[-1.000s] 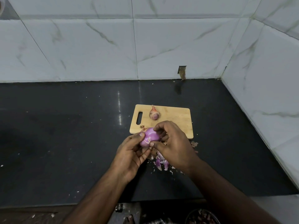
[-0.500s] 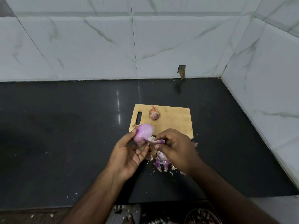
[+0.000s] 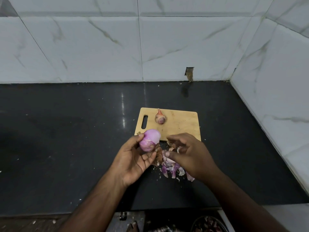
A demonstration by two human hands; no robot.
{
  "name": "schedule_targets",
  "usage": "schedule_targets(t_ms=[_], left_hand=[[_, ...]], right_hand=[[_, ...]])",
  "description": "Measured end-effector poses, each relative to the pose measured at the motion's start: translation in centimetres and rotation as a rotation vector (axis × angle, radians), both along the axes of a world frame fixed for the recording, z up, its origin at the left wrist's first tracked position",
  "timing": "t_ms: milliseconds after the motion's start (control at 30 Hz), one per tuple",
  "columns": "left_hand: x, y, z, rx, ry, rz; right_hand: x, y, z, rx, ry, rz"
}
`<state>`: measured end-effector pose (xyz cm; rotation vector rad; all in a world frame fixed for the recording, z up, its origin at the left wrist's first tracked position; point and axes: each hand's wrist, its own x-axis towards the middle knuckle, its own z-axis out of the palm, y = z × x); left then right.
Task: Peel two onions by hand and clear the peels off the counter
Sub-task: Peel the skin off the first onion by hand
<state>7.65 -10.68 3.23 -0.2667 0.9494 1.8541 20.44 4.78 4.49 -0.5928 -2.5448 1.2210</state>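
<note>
Onion gripped in left hand, just left of right hand, fingers loosely apart above peels; second onion beyond both.

2 onions, 1 cutting board, 1 pile of peels, 2 hands.

Right hand has let go — onion now in left hand alone.

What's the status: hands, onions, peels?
Left hand grips the purple, nearly peeled onion. Right hand open above the purple peel pile. Brown unpeeled onion waits on the wooden cutting board.
</note>
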Motion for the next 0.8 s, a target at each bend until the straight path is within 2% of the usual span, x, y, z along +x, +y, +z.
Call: schedule_targets(t_ms=[67, 133, 200, 333, 467, 667, 800], left_hand=[[0.2, 0.1, 0.1, -0.004, 0.043, -0.049], [0.5, 0.2, 0.3, 0.009, 0.087, -0.094], [0.6, 0.2, 0.3, 0.021, 0.099, -0.103], [0.6, -0.3, 0.6, -0.007, 0.134, -0.152], [0.6, -0.6, 0.7, -0.049, 0.222, -0.138], [1.0, -0.7, 0.6, -0.101, 0.295, -0.134], [1.2, -0.7, 0.6, -0.127, 0.327, -0.135]], right_hand=[[-0.5, -1.4, 1.0, -0.019, 0.131, 0.082], [-1.1, -2.4, 1.3, 0.049, 0.153, 0.147], [-1.4, -2.7, 1.2, 0.052, 0.167, 0.125], [-1.1, -2.3, 1.4, -0.137, 0.149, 0.080], [-1.4, -2.5, 1.2, -0.139, 0.146, 0.128], [-1.7, -2.2, 1.2, -0.315, 0.105, 0.176], [-1.6, -2.1, 0.8, -0.334, 0.099, 0.186]])
